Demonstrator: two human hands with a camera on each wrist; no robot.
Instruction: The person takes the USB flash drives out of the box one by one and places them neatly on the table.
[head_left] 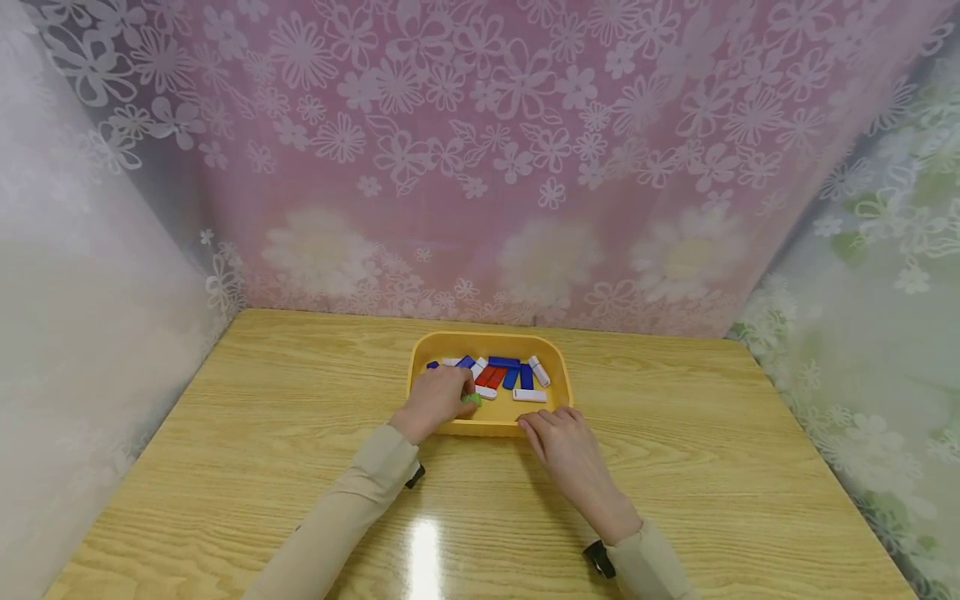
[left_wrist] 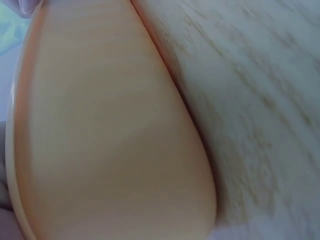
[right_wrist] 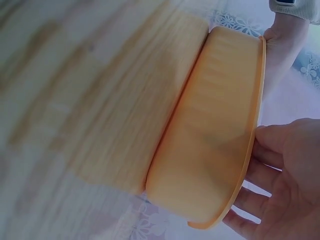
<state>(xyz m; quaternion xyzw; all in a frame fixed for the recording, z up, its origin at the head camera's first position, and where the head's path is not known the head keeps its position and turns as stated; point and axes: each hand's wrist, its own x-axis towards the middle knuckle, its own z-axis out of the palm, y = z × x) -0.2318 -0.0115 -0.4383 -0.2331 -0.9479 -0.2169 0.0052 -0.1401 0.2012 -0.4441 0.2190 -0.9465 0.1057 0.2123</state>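
A yellow plastic tray stands on the table, holding several small flat sticks that look like USB drives: blue, red and white. My left hand reaches over its near left rim, a small bright green piece pinched between thumb and fingers; its shape is mostly hidden. With thumb and fingers over the near right rim, my right hand grips the tray. In the left wrist view, the tray's outer wall fills most of the picture. The right wrist view shows the right hand at the rim.
The wood-grain table extends around the tray on all sides. A pink flowered cloth hangs behind it, with pale flowered cloths at the left and right. A bright light reflection lies on the near tabletop.
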